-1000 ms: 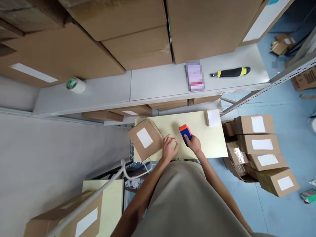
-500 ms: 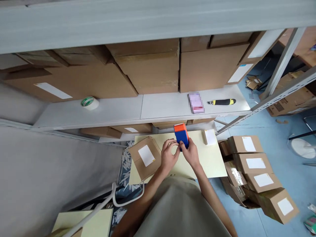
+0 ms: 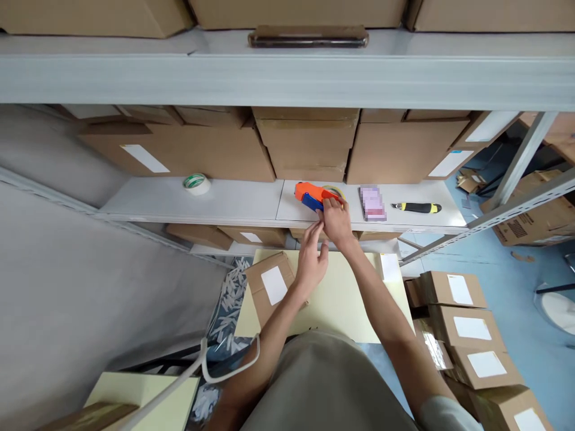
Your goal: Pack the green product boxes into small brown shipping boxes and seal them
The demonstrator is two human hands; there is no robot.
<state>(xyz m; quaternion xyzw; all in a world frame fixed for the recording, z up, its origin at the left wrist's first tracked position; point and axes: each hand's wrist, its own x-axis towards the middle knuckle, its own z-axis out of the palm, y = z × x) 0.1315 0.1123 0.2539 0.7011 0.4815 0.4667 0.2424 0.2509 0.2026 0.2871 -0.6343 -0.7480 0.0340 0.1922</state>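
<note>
One orange-and-blue plastic tool over front part of flat light-grey shelf; contact unclear. Right hand grips its near end, thumb hidden. Left hand just before shelf edge, empty, fingers loosely spread. Judged risk: one-ended grip could let tool tip off shelf front; rightward swing might knock slim black-and-yellow cutter on shelf.

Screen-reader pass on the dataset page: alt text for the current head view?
A person's right hand touches an orange-and-blue tool at a grey shelf, left hand close by. A tape roll and black-and-yellow cutter lie on the shelf; a labelled carton sits on the pale table below.
</note>
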